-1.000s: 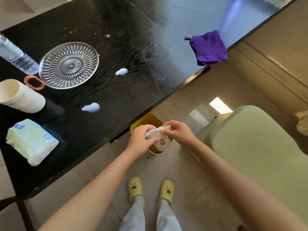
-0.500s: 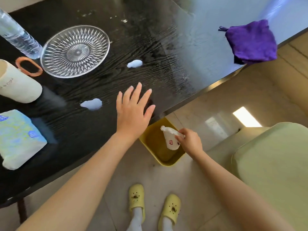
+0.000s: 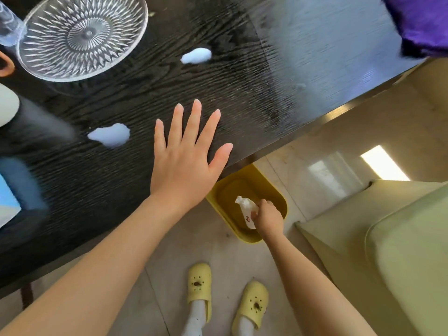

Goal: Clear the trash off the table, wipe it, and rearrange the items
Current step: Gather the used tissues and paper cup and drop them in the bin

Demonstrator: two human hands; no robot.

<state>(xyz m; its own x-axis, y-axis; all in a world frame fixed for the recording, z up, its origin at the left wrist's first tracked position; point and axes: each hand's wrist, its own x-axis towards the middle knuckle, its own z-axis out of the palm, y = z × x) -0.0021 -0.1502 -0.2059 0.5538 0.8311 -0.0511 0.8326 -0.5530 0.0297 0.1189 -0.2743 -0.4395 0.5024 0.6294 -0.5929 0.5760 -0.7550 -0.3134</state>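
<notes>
My left hand (image 3: 186, 161) is spread flat and empty over the black table (image 3: 242, 98), close to its front edge. My right hand (image 3: 268, 215) grips a crumpled white paper cup (image 3: 246, 210) with a red mark, held inside the mouth of the yellow bin (image 3: 274, 197) on the floor under the table edge. Two white crumpled tissue bits lie on the table: one (image 3: 109, 136) just left of my left hand, another (image 3: 196, 56) farther back. A purple cloth (image 3: 419, 23) sits at the table's far right corner.
A clear glass plate (image 3: 81, 35) stands at the back left, a plastic bottle (image 3: 8, 27) and an orange ring (image 3: 6, 66) beside it. A white cup (image 3: 7, 105) and a tissue pack (image 3: 7, 202) are cut off at the left. A pale green chair (image 3: 392, 238) stands right.
My left hand let go of the crumpled cup and moved up over the table. My right hand lowered the cup into the yellow bin. The camera moved closer to the table.
</notes>
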